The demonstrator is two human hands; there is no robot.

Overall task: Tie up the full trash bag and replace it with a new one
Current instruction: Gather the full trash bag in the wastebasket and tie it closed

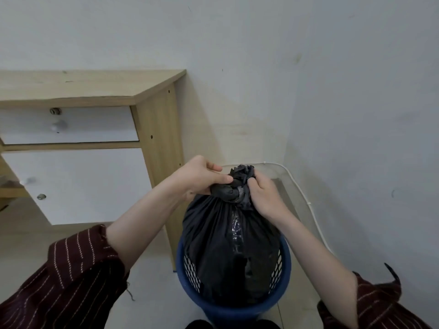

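— Black plastic, thin and soft, that was the trash bag (228,245). It stood in the blue mesh bin (237,312) on the floor, just beside the leg of the wooden desk (156,129), and bulged well above the rim.

— How were the hands placed?

— Both were closed on the gathered neck (234,189) at the top. The left hand (202,176) pinched the twisted plastic from one side, fingers curled in; the right hand (263,195) gripped it from the other side. Frilly ends stuck up between them.

— Heavy, would you say?

— Full and rounded, so I judged it to have some weight, though the film looked slack and easily torn. It had a slick sheen, so a loose hold could slip.

— Where would you have taken it?

— At that bunched neck, below the knot, where the plastic was thickest. The sides seemed too smooth and too stretched to grab safely.
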